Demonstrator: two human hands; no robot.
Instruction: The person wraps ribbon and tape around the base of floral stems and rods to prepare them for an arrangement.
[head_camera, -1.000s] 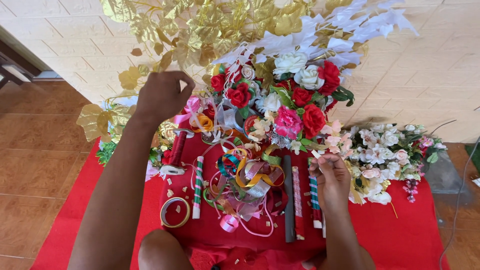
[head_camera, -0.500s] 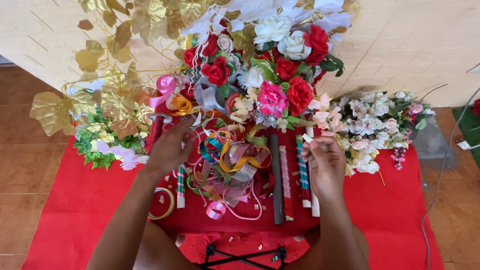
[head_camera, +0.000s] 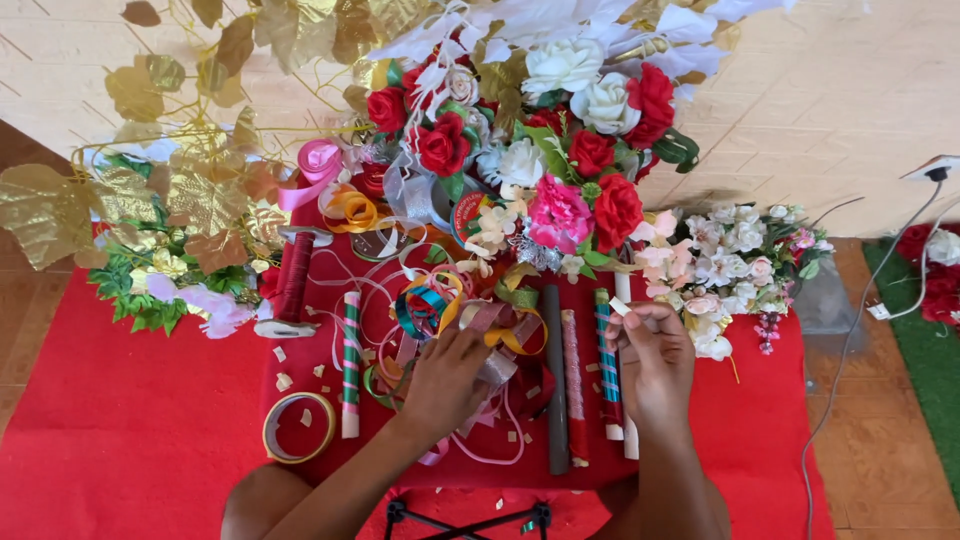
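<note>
A tangled heap of ribbons (head_camera: 470, 330), pink, gold, teal and white, sprawls loose across the red cloth. Just to its right, a small white scrap (head_camera: 621, 306) sits pinched upright, above the wrapped sticks.

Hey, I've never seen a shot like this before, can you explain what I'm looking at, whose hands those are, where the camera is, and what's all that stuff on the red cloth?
There is no machine here: a person wears a camera on the head, looking down at their own two bare hands. The left hand rests in a tangle of coloured ribbons. The right hand pinches a small pale scrap at its fingertips. Both work over a red cloth. On it lie several wrapped sticks, a roll of tape and a red spool. Behind stand artificial flowers in red, pink and white, and gold leaves.
</note>
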